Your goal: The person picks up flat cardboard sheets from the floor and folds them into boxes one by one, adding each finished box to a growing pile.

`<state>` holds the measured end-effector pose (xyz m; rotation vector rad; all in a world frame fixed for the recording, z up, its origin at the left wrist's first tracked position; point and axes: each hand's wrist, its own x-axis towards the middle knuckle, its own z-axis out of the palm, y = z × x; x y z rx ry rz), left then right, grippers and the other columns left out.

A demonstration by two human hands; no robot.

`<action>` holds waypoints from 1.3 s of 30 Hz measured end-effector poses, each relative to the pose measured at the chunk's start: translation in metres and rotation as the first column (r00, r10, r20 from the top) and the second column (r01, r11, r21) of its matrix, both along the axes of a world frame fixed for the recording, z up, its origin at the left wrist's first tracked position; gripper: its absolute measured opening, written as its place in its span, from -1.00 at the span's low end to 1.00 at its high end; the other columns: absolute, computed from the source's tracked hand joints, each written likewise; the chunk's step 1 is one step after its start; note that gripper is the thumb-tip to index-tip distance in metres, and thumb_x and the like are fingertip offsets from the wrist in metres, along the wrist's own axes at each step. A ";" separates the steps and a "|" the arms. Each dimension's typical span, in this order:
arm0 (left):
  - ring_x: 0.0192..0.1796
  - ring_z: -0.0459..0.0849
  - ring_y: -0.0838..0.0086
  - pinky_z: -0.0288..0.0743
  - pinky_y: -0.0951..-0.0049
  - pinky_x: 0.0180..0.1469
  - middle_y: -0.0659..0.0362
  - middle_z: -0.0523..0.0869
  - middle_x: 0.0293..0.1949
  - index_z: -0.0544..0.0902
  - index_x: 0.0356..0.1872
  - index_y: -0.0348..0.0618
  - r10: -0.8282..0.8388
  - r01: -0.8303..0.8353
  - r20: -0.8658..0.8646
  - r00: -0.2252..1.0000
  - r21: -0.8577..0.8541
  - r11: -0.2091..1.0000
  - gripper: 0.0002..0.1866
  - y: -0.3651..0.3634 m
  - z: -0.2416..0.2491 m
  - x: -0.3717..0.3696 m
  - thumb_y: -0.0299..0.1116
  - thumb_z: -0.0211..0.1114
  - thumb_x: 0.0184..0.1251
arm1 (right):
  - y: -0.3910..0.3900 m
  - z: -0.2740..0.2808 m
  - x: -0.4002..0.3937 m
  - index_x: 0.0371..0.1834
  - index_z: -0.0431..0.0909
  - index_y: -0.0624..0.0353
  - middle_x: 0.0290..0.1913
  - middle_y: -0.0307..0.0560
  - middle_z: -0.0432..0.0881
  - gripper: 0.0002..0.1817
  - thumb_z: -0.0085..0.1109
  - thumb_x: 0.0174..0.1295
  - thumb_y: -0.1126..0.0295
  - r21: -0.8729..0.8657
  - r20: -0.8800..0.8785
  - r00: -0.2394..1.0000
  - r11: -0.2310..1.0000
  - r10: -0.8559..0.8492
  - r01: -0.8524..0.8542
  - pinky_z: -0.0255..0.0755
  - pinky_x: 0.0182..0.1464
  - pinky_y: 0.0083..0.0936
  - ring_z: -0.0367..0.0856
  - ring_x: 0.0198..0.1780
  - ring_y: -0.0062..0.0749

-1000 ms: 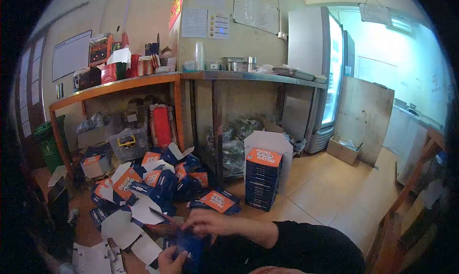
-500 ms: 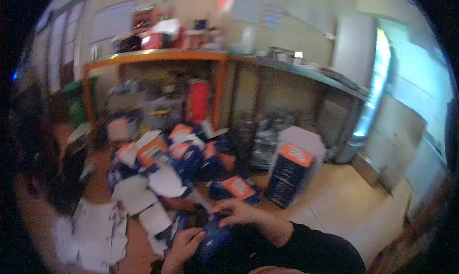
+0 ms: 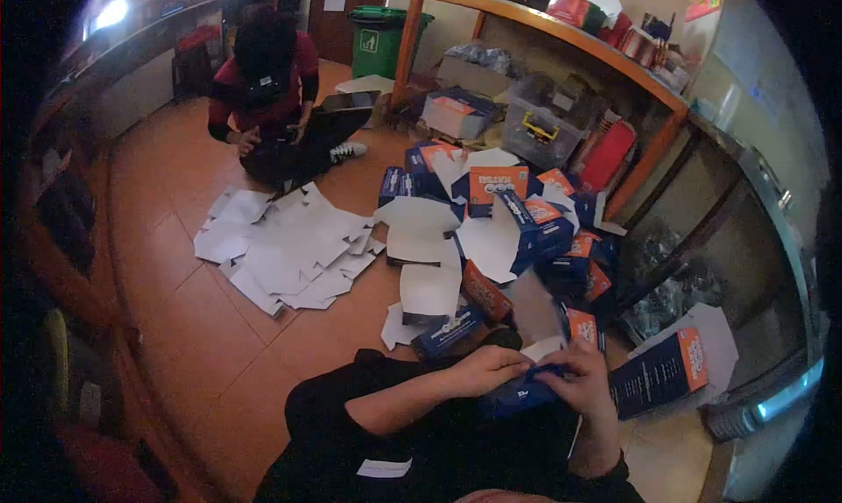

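A dark blue cardboard box [image 3: 524,399] rests by my lap, a pale flap [image 3: 537,306] standing up from it. At its upper edge, my left hand [image 3: 485,369] pinches the card with closed fingers. Just to the right, my right hand [image 3: 582,376] grips the same edge, thumb and fingers bent toward the left hand. The fingertips nearly meet, and they partly hide the edge between them. Close by on the right leans another blue and orange box [image 3: 653,385] with its white flaps spread.
Flattened white card pieces [image 3: 294,249] lie stacked on the tiled floor. Beyond them, a person [image 3: 267,91] sits near a green bin [image 3: 379,47]. Several blue and orange boxes [image 3: 498,187] are heaped before the orange-framed shelf [image 3: 544,31], beside a clear plastic bin [image 3: 539,135].
My view has swung left, bringing the seated person and card stack clearly into sight. My hands, apart on the blue box before, are now close together at its upper edge.
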<state>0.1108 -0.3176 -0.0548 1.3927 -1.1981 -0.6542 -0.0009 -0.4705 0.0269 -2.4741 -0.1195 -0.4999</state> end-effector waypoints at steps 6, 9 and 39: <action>-0.04 0.51 0.51 0.34 0.48 0.03 0.09 0.60 -0.12 0.48 -0.03 -0.29 -0.018 0.016 -0.041 0.999 -0.044 0.999 -0.71 -0.006 -0.019 -0.003 -0.40 -0.05 0.29 | 0.014 0.013 -0.006 -0.23 0.59 0.14 -0.30 -0.10 0.46 -0.56 0.44 -0.28 0.32 -0.132 -0.216 0.975 0.987 0.061 -0.091 0.33 -0.12 -0.43 0.42 -0.24 -0.27; -0.07 0.53 0.43 0.38 0.43 0.00 0.06 0.57 -0.14 0.42 0.00 -0.25 0.163 -0.279 -0.482 0.861 -0.179 0.943 -0.67 -0.010 -0.016 -0.001 -0.56 -0.06 0.19 | 0.018 0.009 -0.004 -0.11 0.55 0.08 -0.11 -0.04 0.43 -0.45 0.45 -0.29 0.27 -0.183 0.022 0.991 0.975 0.132 -0.125 0.30 0.00 -0.34 0.38 -0.04 -0.15; -0.10 0.60 0.44 0.47 0.46 -0.10 0.04 0.61 -0.14 0.36 0.17 -0.10 -0.222 0.203 -0.087 0.971 -0.188 0.961 -0.59 0.046 0.050 0.033 -0.34 0.06 0.29 | -0.032 -0.009 0.053 0.32 0.04 0.13 0.26 0.17 0.09 -0.25 0.04 0.14 0.00 -0.341 0.613 0.757 0.788 -0.227 0.513 0.04 0.22 -0.13 0.06 0.27 -0.03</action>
